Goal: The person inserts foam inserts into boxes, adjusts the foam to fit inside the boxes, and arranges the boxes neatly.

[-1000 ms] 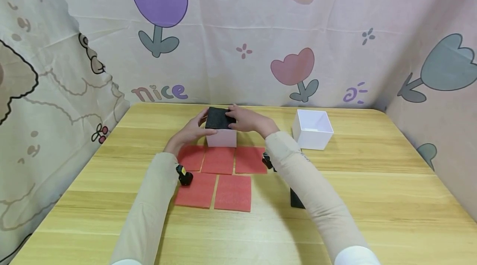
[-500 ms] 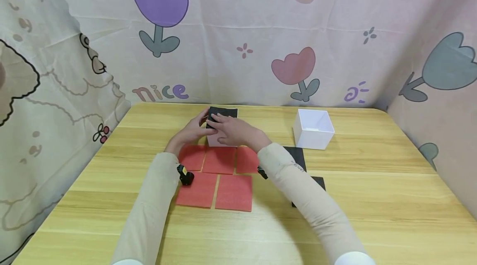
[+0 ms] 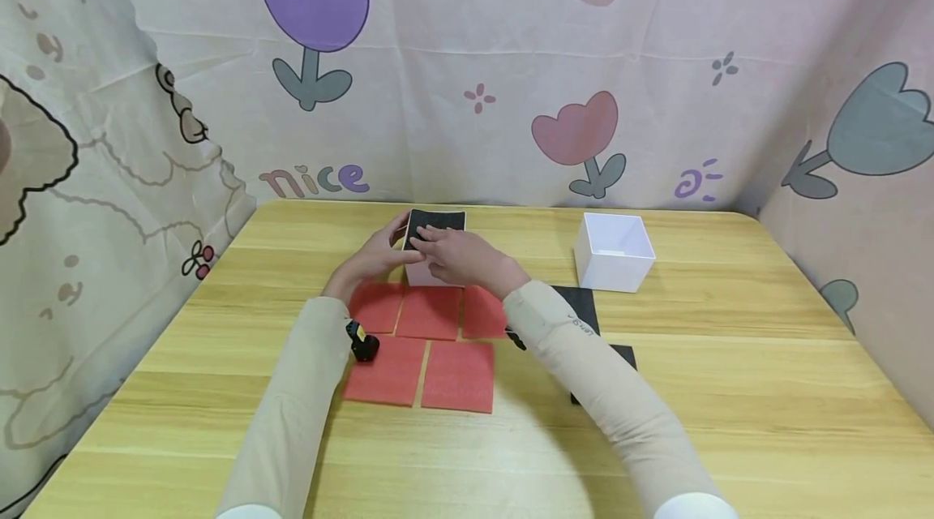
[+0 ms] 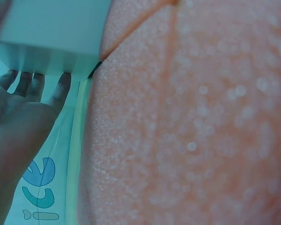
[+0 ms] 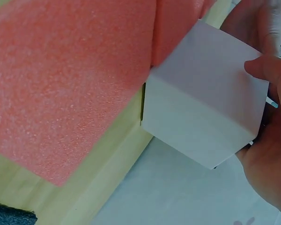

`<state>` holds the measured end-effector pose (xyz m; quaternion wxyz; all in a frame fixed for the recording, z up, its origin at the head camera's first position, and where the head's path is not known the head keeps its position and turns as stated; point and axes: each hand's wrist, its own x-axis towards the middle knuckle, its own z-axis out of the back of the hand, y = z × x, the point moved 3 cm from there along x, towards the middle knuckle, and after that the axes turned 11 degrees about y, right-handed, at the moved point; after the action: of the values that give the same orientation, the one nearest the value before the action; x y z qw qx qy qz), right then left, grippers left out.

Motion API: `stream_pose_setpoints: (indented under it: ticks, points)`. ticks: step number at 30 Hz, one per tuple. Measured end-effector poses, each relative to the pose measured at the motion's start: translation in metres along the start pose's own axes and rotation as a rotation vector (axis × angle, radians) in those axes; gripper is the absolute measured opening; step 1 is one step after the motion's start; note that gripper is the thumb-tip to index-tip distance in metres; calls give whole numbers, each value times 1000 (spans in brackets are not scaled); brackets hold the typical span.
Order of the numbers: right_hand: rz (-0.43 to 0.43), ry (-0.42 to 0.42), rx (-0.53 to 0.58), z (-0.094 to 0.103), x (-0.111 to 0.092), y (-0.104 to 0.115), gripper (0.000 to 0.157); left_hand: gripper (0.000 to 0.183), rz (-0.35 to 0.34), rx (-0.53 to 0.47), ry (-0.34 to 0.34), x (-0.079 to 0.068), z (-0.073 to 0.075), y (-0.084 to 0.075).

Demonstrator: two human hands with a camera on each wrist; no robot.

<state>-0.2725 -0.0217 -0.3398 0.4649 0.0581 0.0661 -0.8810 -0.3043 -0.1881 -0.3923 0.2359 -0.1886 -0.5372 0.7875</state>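
A square white box stands near the table's far edge, with a black foam square at its open top. My left hand grips the box at its left, thumb along the front top edge; the left wrist view shows several fingers against its side. My right hand lies over the front right part of the box, its extended fingers pressing on the black foam. In the right wrist view, the right thumb touches the box's front face. The hand hides part of the foam.
Several red foam squares lie in two rows just before the box. Black foam squares lie to the right, partly under the right sleeve. Another white box stands open at the back right. A printed cloth hangs behind the table.
The right hand has moved from the box's right edge left and forward over the foam. The black foam now sits lower, with the box's white rim showing around it. The left hand stays put.
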Motion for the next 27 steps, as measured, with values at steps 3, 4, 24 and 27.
stream_pose_setpoints:
  ticks: [3,4,24,27]
  points:
    - [-22,-8,9,-1,2,-3,53,92,13,-3,3,-1,-1,-2]
    - [-33,-12,6,-1,3,-5,55,92,13,-12,8,-2,-2,-5]
    - [-96,57,36,0,11,-12,75,91,8,-14,26,2,0,0]
    - [-97,66,42,0,11,-12,74,91,4,-35,37,-1,-1,-8]
